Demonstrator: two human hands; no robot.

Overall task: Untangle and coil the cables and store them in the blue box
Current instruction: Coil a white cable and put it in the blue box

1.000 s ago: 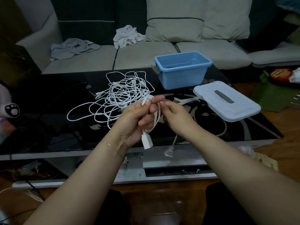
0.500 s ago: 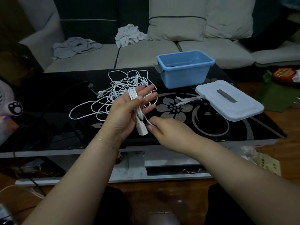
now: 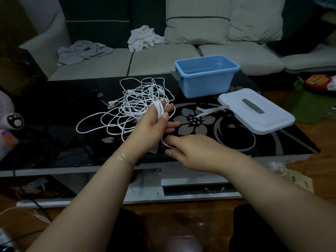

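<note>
At the far left edge, around nine o'clock, a plush toy [image 3: 12, 119] with a paw print sits beside the black glass table [image 3: 236, 142]. On the sofa [image 3: 163, 59] behind the table, at eleven o'clock, lies a grey cloth [image 3: 83, 50], with a crumpled white cloth [image 3: 143, 38] nearer twelve.

A loose tangle of white cables [image 3: 127, 110] sprawls on the table left of centre. The left hand [image 3: 151, 128] is raised over the tangle's right edge, fingers spread fairly straight, with several turns of cable wrapped round them as a coil [image 3: 160, 110]; the thumb presses against the turns. A strand runs down from the coil to the right hand [image 3: 189, 151], just below at six o'clock from the left hand's fingers, which pinches that strand between thumb and curled fingers.

The blue box [image 3: 205, 82] stands open on the table at one o'clock, well apart from the hands. Its white lid [image 3: 254, 110] lies flat at two o'clock, just right of the box, with white ties [image 3: 209, 110] beside its left edge.
</note>
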